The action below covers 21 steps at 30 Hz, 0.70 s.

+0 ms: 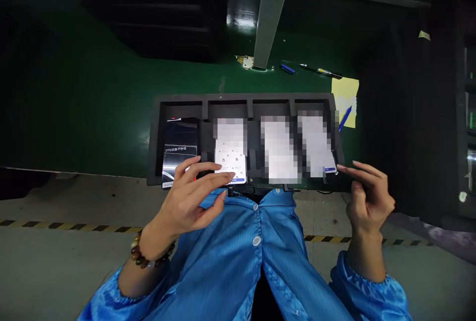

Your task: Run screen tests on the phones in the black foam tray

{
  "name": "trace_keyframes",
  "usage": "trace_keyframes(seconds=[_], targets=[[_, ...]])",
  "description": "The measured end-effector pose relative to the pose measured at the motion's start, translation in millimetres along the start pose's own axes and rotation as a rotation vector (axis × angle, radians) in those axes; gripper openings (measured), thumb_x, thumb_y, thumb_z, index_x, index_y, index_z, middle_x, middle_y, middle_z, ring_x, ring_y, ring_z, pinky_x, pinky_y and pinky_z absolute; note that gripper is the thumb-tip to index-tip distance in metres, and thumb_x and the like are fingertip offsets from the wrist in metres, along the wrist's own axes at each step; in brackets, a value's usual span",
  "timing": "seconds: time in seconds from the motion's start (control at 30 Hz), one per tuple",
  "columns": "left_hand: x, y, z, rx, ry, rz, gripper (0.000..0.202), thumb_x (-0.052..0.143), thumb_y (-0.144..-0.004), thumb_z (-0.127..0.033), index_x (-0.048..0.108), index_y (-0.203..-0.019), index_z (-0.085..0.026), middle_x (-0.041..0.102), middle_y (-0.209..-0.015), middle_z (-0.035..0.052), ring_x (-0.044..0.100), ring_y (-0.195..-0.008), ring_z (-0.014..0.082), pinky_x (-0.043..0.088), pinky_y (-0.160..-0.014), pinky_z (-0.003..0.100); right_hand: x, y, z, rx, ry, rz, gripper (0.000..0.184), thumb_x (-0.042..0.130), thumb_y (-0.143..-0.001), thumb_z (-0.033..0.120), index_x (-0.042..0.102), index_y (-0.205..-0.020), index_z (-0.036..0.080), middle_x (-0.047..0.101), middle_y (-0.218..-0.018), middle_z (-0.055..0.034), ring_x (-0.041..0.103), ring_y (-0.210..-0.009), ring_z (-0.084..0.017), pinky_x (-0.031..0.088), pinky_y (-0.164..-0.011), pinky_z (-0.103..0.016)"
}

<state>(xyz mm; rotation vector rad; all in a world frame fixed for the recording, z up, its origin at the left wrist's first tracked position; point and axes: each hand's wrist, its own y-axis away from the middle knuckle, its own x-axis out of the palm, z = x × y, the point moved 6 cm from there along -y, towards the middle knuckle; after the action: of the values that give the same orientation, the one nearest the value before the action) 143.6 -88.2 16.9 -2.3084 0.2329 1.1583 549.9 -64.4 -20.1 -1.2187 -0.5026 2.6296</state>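
A black foam tray [226, 97] holds several smartphones side by side. My left hand [191, 197] reaches over the second smartphone [230, 155] from the left, fingers stretched out, a fingertip at the lower part of its lit screen. The leftmost smartphone [181, 137] has a dark screen with a line of text, and my left fingers cover its lower right corner. Blurred blocks hide most of the third smartphone [280, 147] and the rightmost smartphone [314, 142]. My right hand [368, 199] is beside the rightmost phone, its index finger extended toward the lower right corner, nothing held.
Black cable plugs [285, 187] sit at the phones' lower ends. Behind the tray lie a pen [322, 71], a blue cap [287, 68] and a yellow paper [345, 95] with a blue pen [345, 117]. A metal post [273, 14] rises from the green table [111, 103]; dark bins flank it.
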Motion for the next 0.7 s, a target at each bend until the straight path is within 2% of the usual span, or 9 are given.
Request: trace_keyframes(seconds=[0.07,0.17,0.33,0.4,0.53,0.63,0.7], targets=[[3.9,-2.4,-3.4,0.014,0.018,0.005,0.045,0.071,-0.088,-0.013,0.07,-0.129,-0.03,0.087,-0.112,-0.0015,0.079,-0.112,0.0285,0.045,-0.119,0.054,-0.4,10.3,8.6,-0.038,-0.016,-0.013,0.028,0.056,-0.104,0.027,0.08,-0.118,0.026,0.082,-0.113,-0.0084,0.07,-0.131,-0.036,0.055,-0.11,-0.061],[7.7,-5.2,-6.6,0.033,0.03,0.02,0.045,0.069,-0.086,-0.012,0.072,-0.126,-0.03,0.087,-0.112,-0.0028,0.079,-0.111,0.0283,0.045,-0.119,0.055,5.1,12.5,24.2,-0.062,0.005,0.002,0.033,0.054,-0.104,0.024,0.081,-0.123,0.026,0.081,-0.118,-0.0089,0.068,-0.136,-0.036,0.052,-0.113,-0.061],[11.0,-3.0,-10.6,0.041,0.023,0.021,0.044,0.065,-0.086,-0.013,0.073,-0.125,-0.031,0.087,-0.114,-0.0028,0.079,-0.113,0.0291,0.046,-0.117,0.056,38.3,13.2,71.1,-0.242,-0.026,0.285,0.047,0.052,-0.101,0.017,0.077,-0.137,0.032,0.071,-0.143,-0.008,0.066,-0.138,-0.034,0.048,-0.113,-0.057],[11.9,-1.7,-11.7,0.033,0.024,0.015,0.044,0.066,-0.086,-0.013,0.073,-0.125,-0.03,0.087,-0.115,-0.0024,0.079,-0.113,0.0289,0.046,-0.117,0.056,43.9,14.3,81.1,-0.281,-0.016,0.326,0.049,0.05,-0.101,0.015,0.075,-0.14,0.033,0.07,-0.145,-0.0073,0.066,-0.137,-0.033,0.045,-0.115,-0.056],[14.5,-1.1,-13.1,0.028,0.043,0.032,0.045,0.067,-0.084,-0.014,0.073,-0.127,-0.028,0.087,-0.117,-0.0026,0.077,-0.115,0.0289,0.045,-0.118,0.055,33.9,11.3,75.7,-0.225,-0.052,0.238,0.044,0.05,-0.104,0.019,0.076,-0.137,0.033,0.075,-0.137,-0.0073,0.066,-0.137,-0.035,0.043,-0.116,-0.058],[17.3,-1.5,-12.5,0.025,0.049,0.078,0.046,0.067,-0.085,-0.016,0.072,-0.129,-0.028,0.087,-0.119,-0.0019,0.076,-0.117,0.0301,0.043,-0.12,0.055,22.3,3.8,59.9,-0.104,-0.045,0.126,0.039,0.051,-0.106,0.023,0.077,-0.134,0.031,0.079,-0.128,-0.0077,0.064,-0.14,-0.036,0.043,-0.119,-0.061],[16.5,-2.1,-11.5,0.017,0.055,0.079,0.047,0.066,-0.085,-0.017,0.071,-0.131,-0.028,0.087,-0.119,-0.0012,0.076,-0.118,0.0311,0.041,-0.121,0.056,20.2,-3.3,48.4,-0.026,-0.006,0.095,0.037,0.05,-0.108,0.026,0.077,-0.134,0.029,0.079,-0.129,-0.0084,0.062,-0.142,-0.036,0.043,-0.12,-0.061]])
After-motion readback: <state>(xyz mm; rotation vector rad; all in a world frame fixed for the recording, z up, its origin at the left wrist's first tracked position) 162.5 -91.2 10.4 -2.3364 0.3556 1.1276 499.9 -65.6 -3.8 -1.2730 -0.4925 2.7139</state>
